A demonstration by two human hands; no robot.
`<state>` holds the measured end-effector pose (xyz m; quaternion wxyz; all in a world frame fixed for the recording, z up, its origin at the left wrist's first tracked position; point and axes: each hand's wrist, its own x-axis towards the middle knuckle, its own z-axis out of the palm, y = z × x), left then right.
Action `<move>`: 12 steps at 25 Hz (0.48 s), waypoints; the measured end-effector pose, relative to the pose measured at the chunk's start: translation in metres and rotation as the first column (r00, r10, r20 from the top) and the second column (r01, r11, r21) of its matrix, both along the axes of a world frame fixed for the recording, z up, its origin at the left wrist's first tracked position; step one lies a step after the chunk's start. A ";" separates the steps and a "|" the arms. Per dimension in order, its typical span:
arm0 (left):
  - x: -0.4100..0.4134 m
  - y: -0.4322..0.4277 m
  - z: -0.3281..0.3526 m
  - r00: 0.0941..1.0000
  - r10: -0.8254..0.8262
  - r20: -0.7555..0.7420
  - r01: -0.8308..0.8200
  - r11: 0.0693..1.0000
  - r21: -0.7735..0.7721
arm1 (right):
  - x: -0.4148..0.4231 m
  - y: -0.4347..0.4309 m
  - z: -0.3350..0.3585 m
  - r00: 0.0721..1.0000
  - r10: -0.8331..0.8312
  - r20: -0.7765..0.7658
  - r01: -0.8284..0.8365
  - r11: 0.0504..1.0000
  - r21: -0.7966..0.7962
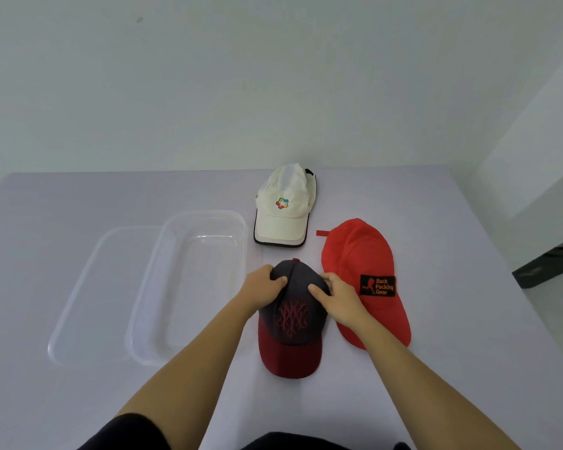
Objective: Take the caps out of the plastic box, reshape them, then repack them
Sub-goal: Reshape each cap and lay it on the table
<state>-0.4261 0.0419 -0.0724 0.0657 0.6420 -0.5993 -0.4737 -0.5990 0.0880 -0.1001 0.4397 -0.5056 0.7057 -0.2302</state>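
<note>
From the head camera, looking down over both forearms, a dark cap with a maroon brim and maroon stitching on its front lies on the pale table, directly in front of the person, brim pointing towards them. The left hand grips the left side of the cap's crown, with the thumb laid over the top and the other fingers curled round the far edge. The right hand holds the right side of the crown in the same way, thumb pressed on the top panel and fingers wrapped round the side. Both hands are closed on this cap, one on each side of the crown, which stands rounded between them. Just to its right lies a red cap, also brim towards the person, with a black patch on its front reading "Back Packing Gear"; a red strap end sticks out at its far left. The right hand's fingers sit at this cap's near edge; whether they touch it cannot be told. Beyond the two, a white cap with a dark-edged brim and a multicoloured logo rests on the table, apart from the others. To the left of the caps stands the clear plastic box, open, with no cap in it. Its clear lid lies flat just beside it on the left.
</note>
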 end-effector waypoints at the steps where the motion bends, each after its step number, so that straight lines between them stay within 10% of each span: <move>1: 0.000 0.001 0.002 0.999 -0.020 0.039 0.022 0.999 -0.048 | -0.001 -0.001 0.001 0.998 0.039 -0.040 -0.039 0.999 0.003; 6: 0.014 -0.006 0.018 0.962 0.021 0.272 0.060 0.956 -0.288 | -0.009 0.008 0.020 0.960 0.114 -0.255 -0.118 0.993 -0.003; 12: 0.001 -0.003 0.009 0.987 0.144 -0.067 -0.134 0.981 0.141 | 0.011 -0.009 0.007 0.999 0.019 -0.026 -0.014 0.983 0.184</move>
